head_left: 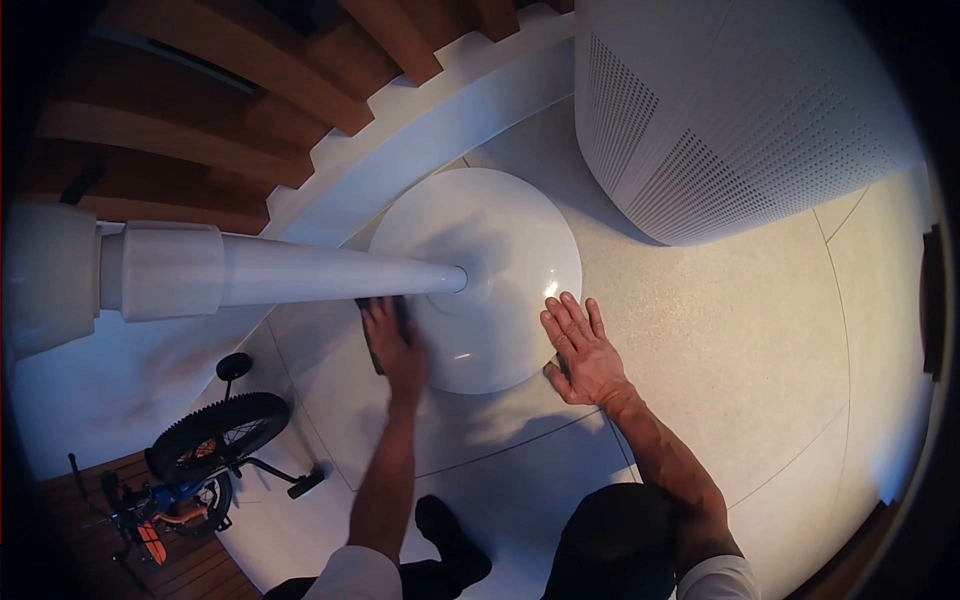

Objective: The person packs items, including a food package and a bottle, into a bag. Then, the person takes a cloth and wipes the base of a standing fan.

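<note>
A glossy white round base (pixel 500 225) lies on the floor, with a white pole (pixel 320 270) joined to its middle. My left hand (pixel 400 352) is at the base's left edge, beneath the pole, slightly smeared by motion. Its fingers lie over a dark, flat thing (pixel 370 343), mostly covered; whether it is a cloth cannot be made out. On the right rim of the base rests my right hand (pixel 588 362), fingers stretched out flat and thumb lower at the edge, holding nothing.
A large white perforated housing (pixel 720 140) stands at upper right. Wooden slats (pixel 250 80) line a curved white ledge (pixel 430 120) at upper left. A small bicycle (pixel 200 460) is at lower left, near my dark shoe (pixel 450 545). Pale tiles (pixel 730 330) cover the floor.
</note>
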Action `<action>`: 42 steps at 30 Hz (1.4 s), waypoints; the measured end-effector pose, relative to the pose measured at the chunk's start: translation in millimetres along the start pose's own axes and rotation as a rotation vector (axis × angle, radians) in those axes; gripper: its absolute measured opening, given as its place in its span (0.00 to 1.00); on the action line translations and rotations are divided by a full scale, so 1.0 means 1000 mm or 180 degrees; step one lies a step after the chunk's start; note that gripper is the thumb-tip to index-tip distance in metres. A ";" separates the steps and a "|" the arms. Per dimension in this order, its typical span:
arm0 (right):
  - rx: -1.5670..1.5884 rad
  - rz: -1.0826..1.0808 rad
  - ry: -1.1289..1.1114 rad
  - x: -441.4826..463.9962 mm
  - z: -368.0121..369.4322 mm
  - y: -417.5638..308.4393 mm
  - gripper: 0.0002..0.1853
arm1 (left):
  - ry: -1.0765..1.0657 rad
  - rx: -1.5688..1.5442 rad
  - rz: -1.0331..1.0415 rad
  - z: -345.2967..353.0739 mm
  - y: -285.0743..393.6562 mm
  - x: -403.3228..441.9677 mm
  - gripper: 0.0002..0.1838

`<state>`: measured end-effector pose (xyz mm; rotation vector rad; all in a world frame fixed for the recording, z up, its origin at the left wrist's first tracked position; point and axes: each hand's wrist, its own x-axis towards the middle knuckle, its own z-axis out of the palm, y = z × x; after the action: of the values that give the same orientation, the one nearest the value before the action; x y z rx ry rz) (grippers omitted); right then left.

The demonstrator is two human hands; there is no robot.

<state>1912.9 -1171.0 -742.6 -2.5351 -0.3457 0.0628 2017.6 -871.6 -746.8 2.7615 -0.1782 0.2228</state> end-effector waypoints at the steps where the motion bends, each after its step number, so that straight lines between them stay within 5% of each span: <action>1: -0.0005 -0.0009 -0.0003 0.000 0.000 0.000 0.42 | -0.0083 -0.0009 0.0174 -0.001 0.018 -0.027 0.33; 7: -0.0002 -0.0060 0.0067 -0.001 0.002 0.003 0.42 | -0.1425 -0.0258 0.1578 -0.002 0.106 -0.080 0.36; 12: 0.0100 -0.0011 0.0074 -0.002 0.002 0.003 0.41 | -0.1074 -0.1008 0.1909 0.032 0.149 0.024 0.37; 14: 0.0050 -0.0022 0.0055 -0.003 0.001 0.004 0.42 | -0.0938 -0.0613 0.2049 0.062 0.164 0.073 0.33; 16: 0.0071 -0.0045 0.0048 -0.003 0.001 0.003 0.42 | -0.0272 -0.0053 0.1892 0.098 0.168 0.118 0.28; 18: 0.0044 -0.0014 0.0018 -0.002 0.002 0.003 0.42 | 0.0339 0.0325 0.1072 0.119 0.157 0.158 0.24; 19: 0.0028 -0.0003 -0.0011 -0.003 0.002 0.004 0.42 | 0.0006 0.0191 0.0630 0.109 0.161 0.172 0.20; 22: 0.0048 -0.0041 0.0026 -0.004 0.003 0.004 0.42 | -0.0147 0.0248 0.0947 0.101 0.169 0.161 0.18; 24: 0.0023 -0.0093 0.0071 -0.002 0.001 0.004 0.42 | -0.0513 0.0146 0.2250 0.105 0.180 0.138 0.19; 26: 0.0441 0.0083 0.0346 -0.004 0.003 0.005 0.42 | -0.0712 -0.0048 0.2618 0.092 0.189 0.103 0.24; 28: 0.0366 0.0065 0.0417 -0.008 0.011 0.008 0.43 | -0.1081 -0.0670 0.2520 0.081 0.184 0.068 0.26; 31: 0.0237 0.0062 0.0460 -0.004 0.006 0.006 0.43 | -0.0953 -0.0299 0.2334 0.068 0.181 0.069 0.28; 34: 0.0188 0.0060 0.0508 -0.004 0.005 0.004 0.41 | 0.0011 -0.0052 0.1227 0.085 0.171 0.121 0.25; 38: 0.0162 0.0077 0.0591 -0.006 0.014 0.008 0.39 | -0.0692 -0.0621 0.2383 0.071 0.161 0.071 0.30; 42: 0.0099 0.0060 0.0568 -0.005 0.012 0.011 0.36 | -0.1064 -0.0470 0.2021 0.017 0.108 -0.047 0.39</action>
<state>1909.2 -1174.7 -758.6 -2.4906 -0.2479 -0.1487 1957.4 -973.7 -733.4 2.4903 -1.1092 -0.0955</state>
